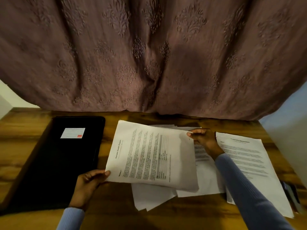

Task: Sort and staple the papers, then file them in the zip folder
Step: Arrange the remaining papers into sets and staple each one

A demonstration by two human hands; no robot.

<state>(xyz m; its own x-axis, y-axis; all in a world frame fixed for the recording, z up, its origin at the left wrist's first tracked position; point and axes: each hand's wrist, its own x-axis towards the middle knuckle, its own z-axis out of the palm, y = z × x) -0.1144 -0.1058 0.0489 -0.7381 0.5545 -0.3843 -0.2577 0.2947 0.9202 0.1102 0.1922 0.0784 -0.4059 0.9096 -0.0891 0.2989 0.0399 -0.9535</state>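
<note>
Both hands pinch the health report sheet [149, 155] by opposite corners, the left hand [89, 183] near, the right hand [201, 139] far, lifted over the loose papers [204, 178] on the table [116, 213]. The black folder [58, 160] lies shut to the left. Held so lightly, the sheet could sag, slip and muddle the piles

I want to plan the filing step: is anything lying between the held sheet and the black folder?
Nothing visible does. The sheet, pinched by the left hand and right hand, hangs beside the black folder, with only bare table between them. The folder looks closed.
</note>
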